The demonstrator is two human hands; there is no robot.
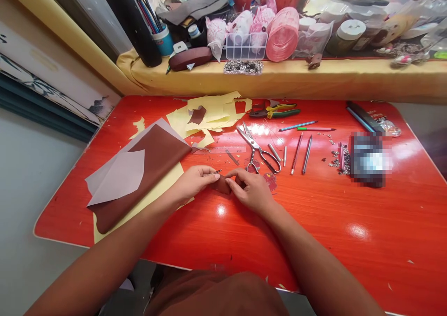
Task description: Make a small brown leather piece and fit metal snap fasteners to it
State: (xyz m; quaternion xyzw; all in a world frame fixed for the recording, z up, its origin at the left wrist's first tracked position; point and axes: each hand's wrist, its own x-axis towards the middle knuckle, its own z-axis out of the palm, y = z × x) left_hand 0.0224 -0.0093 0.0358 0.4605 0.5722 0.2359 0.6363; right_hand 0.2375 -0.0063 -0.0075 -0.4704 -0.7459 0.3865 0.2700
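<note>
Between my two hands, just above the red table, is a small piece of brown leather-like material [221, 185]. My left hand [197, 180] pinches its left side, and a thin dark tip sticks up by the thumb, too small to name. The fingers of my right hand [249, 188] are closed on the right edge of the same piece. Just beyond my hands lie metal scissors [254, 144] with their blades slightly apart. A folded sheet of brown material [153, 160] with a pale underside rests left of my left hand, over yellow paper [139, 199].
Yellow paper scraps [209, 116] and pliers [274, 111] lie at the back of the red table [314, 251]. Pencils [307, 154] are right of the scissors. Small metal rings [344, 160] sit near a blurred dark object [370, 160]. A cluttered ledge [195, 83] runs behind.
</note>
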